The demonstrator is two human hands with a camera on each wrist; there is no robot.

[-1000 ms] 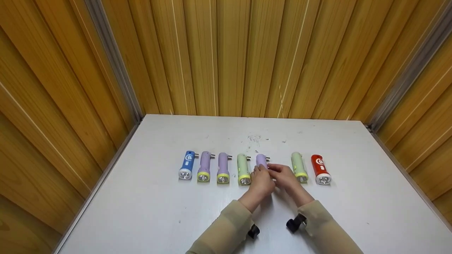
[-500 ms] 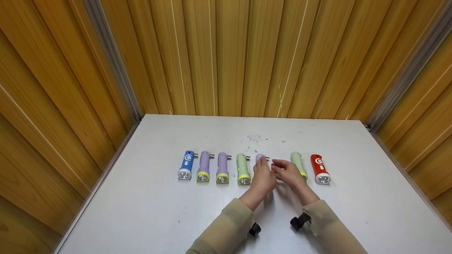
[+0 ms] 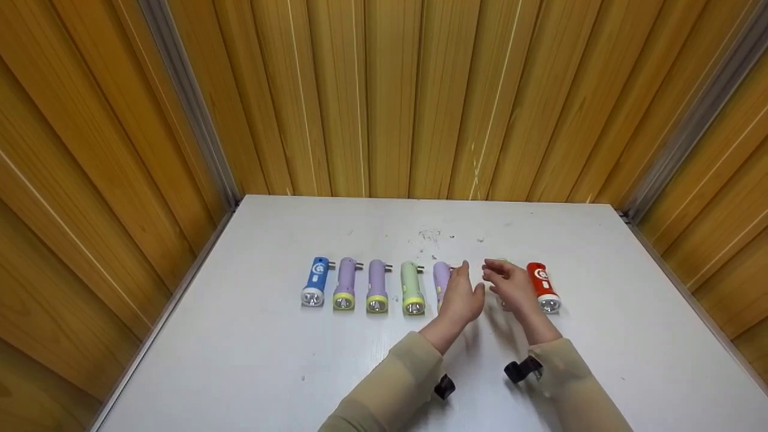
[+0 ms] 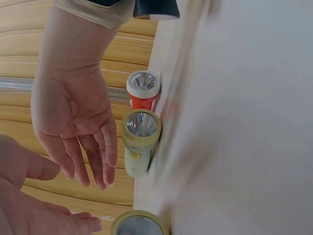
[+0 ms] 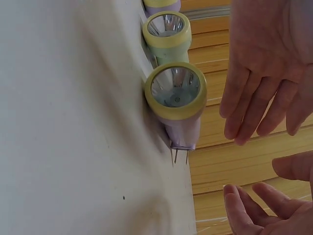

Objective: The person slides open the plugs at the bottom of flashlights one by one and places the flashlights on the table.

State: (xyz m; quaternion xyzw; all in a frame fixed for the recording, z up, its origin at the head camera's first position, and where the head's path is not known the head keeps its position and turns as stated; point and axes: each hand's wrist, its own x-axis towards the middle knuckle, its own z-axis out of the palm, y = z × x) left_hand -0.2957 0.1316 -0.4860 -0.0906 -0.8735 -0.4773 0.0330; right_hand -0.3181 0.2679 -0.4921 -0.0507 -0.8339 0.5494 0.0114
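My left hand [image 3: 462, 297] hovers just right of a purple flashlight [image 3: 441, 275], partly covering its yellow-rimmed head. In the right wrist view that purple flashlight [image 5: 183, 132] lies with metal prongs sticking out of its side. My right hand [image 3: 515, 287] is raised over a pale green flashlight, hiding most of it in the head view. The left wrist view shows this green flashlight [image 4: 137, 161] lying beside the red flashlight [image 4: 143, 102]. Both hands hold nothing, palms facing each other with a gap between, fingers extended or loosely bent.
Left of the hands, a blue flashlight [image 3: 317, 277], two purple flashlights [image 3: 346, 277] and a green flashlight [image 3: 411, 277] lie in a row on the white table [image 3: 240, 348]. Wood-patterned panels [image 3: 384, 108] enclose the back and sides. Black wrist devices [image 3: 522, 369] hang under the sleeves.
Both hands have let go of the purple flashlight and moved apart. The right hand shifted right over the green flashlight; the left moved slightly right, uncovering more of the purple one.
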